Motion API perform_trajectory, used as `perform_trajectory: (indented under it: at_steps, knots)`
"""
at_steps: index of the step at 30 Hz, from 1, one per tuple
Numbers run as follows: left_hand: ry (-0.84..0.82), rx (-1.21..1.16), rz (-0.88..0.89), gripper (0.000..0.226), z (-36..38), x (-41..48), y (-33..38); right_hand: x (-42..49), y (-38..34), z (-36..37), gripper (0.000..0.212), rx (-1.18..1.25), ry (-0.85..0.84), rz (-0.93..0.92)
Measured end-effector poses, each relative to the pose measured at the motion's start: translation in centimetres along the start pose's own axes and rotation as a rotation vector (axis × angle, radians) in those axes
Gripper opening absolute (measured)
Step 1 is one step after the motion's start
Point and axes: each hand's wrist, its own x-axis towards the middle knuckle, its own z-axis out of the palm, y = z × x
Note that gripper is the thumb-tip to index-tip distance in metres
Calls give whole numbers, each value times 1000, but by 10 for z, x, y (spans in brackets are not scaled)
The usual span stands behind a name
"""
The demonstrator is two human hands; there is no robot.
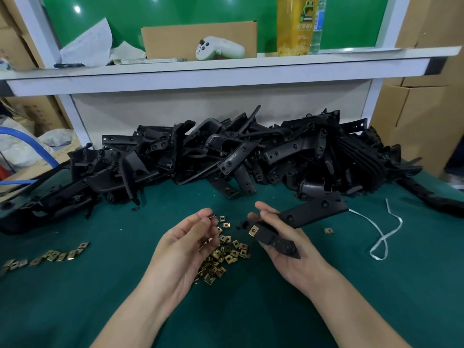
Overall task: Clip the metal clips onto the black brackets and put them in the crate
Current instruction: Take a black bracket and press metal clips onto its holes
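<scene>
- Your right hand (pixel 288 247) holds one black bracket (pixel 308 213) across the palm, long end sticking out to the right; one fitted clip (pixel 253 231) already sits on its near end
- Your left hand (pixel 190 239) pinches one loose clip (pixel 213 217) at the fingertips, just left of the bracket and not touching it
- Risk: the pinch looks to be on the clip's edge only, so it can slip and drop into the clip heap (pixel 226 257) right below; that costs you a re-pick, nothing worse
- Risk: push it on skewed and its hole likely misses the bracket hole, or it springs off; square it to the edge first
- Risk: a hard push from the left could pivot the bracket out of your palm, since the long end is unsupported
- Risk: the white strap (pixel 384 234) lies near on the right of the bench (pixel 251 310); the long end could snag it
- The crate is not in view, so I can't tell which way you carry
- Counts: 1 bracket in hand, 1 clip fitted, 1 clip pinched, 1 stray clip (pixel 328 231) right of your hand
- Row of clips (pixel 55 254) at far left: roughly ten, blurred
- Clip heap: dozens, too overlapped to count; bracket heap (pixel 226 156) at the back: the same
</scene>
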Motion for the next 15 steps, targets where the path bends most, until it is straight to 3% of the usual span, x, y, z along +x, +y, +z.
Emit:
perform_trajectory:
  at_steps: [4, 15]
  knots:
    - [-11, 24, 16, 36, 2, -1, -1, 1, 0, -1, 30, 1, -2, 7]
    - [-37, -99, -80, 25, 5, -3, -3, 0, -1, 2, 27, -11, 30, 17]
